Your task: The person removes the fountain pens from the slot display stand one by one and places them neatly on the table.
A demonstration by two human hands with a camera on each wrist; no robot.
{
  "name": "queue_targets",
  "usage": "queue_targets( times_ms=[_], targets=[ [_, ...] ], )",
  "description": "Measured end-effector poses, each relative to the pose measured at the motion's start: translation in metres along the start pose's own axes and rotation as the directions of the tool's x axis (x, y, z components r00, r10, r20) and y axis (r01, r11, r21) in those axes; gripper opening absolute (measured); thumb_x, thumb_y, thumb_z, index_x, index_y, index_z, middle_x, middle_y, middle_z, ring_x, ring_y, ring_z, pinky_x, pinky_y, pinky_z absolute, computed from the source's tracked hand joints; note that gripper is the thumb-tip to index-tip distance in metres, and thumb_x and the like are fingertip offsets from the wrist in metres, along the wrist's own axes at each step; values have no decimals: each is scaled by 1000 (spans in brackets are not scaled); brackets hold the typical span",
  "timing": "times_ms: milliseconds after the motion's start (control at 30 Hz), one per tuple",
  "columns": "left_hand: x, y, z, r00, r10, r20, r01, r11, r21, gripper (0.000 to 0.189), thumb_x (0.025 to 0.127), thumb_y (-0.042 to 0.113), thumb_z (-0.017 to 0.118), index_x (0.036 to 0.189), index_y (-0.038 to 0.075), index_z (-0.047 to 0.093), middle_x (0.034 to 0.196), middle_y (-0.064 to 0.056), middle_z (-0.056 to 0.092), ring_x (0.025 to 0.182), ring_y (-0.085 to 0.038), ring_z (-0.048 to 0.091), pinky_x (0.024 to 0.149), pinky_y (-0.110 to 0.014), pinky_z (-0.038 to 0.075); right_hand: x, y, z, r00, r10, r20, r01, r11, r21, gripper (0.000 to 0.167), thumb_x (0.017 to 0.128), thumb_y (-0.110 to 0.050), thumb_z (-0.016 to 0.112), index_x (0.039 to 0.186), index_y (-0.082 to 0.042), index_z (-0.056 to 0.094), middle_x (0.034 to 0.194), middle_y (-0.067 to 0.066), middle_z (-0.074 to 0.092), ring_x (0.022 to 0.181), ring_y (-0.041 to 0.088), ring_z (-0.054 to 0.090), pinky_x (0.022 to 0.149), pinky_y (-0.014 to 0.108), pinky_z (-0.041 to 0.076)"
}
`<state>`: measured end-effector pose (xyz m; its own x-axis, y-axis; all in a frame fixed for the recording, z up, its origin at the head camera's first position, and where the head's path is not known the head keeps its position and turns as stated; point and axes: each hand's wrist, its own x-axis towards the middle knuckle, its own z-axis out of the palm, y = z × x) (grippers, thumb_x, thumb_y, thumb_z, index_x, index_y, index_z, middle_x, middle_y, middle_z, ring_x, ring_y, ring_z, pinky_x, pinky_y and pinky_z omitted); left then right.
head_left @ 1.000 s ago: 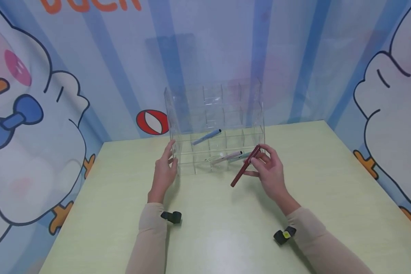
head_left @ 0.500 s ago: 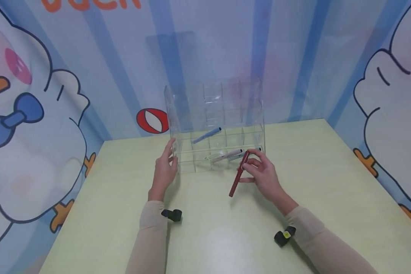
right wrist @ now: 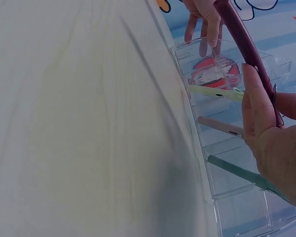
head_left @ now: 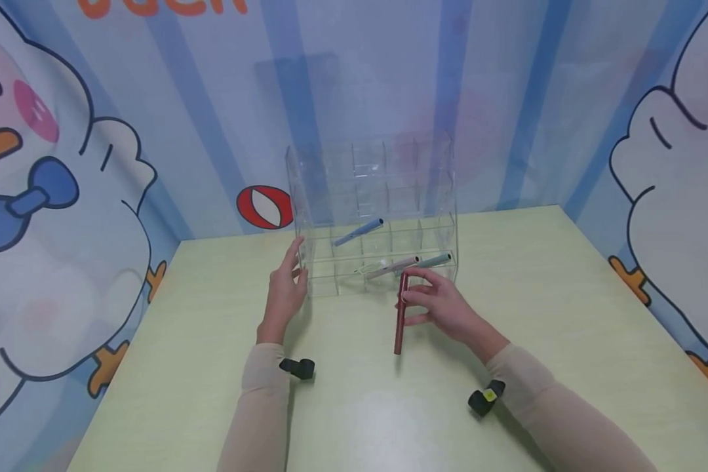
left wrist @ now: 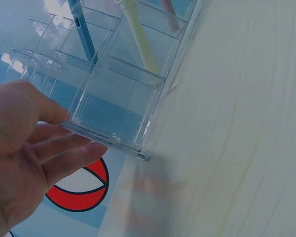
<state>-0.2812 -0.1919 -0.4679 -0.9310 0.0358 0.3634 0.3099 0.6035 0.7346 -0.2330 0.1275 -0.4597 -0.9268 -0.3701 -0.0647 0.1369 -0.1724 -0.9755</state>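
Observation:
My right hand (head_left: 439, 303) pinches a dark red pen (head_left: 400, 321) near its clip end, between thumb and fingers. The pen points down over the table, in front of a clear tiered pen holder (head_left: 321, 286). At the holder's left side, my left hand (head_left: 284, 292) grips the side panel; in the left wrist view the fingers (left wrist: 71, 160) lie on the panel's outer side. Pink (head_left: 392, 267), green (head_left: 435, 261) and pale yellow (right wrist: 214, 92) pens lean in the front row. A blue pen (head_left: 358, 232) leans one row higher.
The holder stands on a pale wood-grain table (head_left: 354, 406), close to a striped blue backdrop (head_left: 366, 78). Cartoon ducks are printed on the backdrop at both sides. A black wrist camera (head_left: 297, 368) sits on the left cuff, another camera (head_left: 485, 398) on the right.
My right hand has moved left and slightly toward me with the red pen. The pen has swung from slanted to nearly upright in the head view. The left hand stays on the holder.

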Motion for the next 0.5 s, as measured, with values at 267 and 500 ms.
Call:
queue_targets(
  times_ms=[267,500],
  targets=[
    [0,0,1,1000,3,-5,-3,1000,-3,67,99,-3,55,157,23,32,146,-25,49,121,-39,60,95,-48,53,6,5,-1,993,116,27,-116,993,-28,56,98,5,55,150,5,33,117,35,60,94,26,69,79,50,60],
    [0,1,1,1000,-7,-6,7,1000,4,69,99,-2,55,157,27,32,148,-23,47,122,-38,59,97,-48,53,12,12,0,981,186,49,-183,981,-58,55,96,8,56,147,8,34,109,32,64,90,27,71,80,50,59]
  ],
)
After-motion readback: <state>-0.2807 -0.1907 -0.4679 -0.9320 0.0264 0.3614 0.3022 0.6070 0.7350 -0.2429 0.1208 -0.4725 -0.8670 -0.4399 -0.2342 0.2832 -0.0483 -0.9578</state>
